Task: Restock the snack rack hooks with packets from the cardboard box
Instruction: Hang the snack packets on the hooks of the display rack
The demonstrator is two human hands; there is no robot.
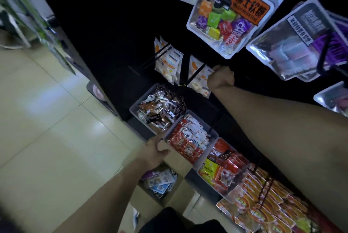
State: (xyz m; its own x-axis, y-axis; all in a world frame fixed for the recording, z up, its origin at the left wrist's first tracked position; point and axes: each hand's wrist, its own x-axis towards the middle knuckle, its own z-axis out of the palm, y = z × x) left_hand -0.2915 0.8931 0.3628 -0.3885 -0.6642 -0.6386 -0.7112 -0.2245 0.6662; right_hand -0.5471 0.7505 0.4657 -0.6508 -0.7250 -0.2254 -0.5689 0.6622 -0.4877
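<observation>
Nearest, low in the view, the cardboard box (169, 193) sits on the tiled floor (47, 129), open, with loose packets (162, 181) in blue, white and purple lying inside. The left hand (156, 150) grips the box's upright flap, thumb over the front and fingers curled behind it. Just beyond, grey bins (136, 115) hold red and brown snack packs along the foot of the dark snack rack (113, 25). Farther up, the right hand (221, 78) is at a hook carrying white-and-orange packets (199, 74), its fingers closed in a fist beside the top of the front one; what they grip I cannot tell. Farthest, a clear candy bag (224, 24) hangs on the upper hooks.
</observation>
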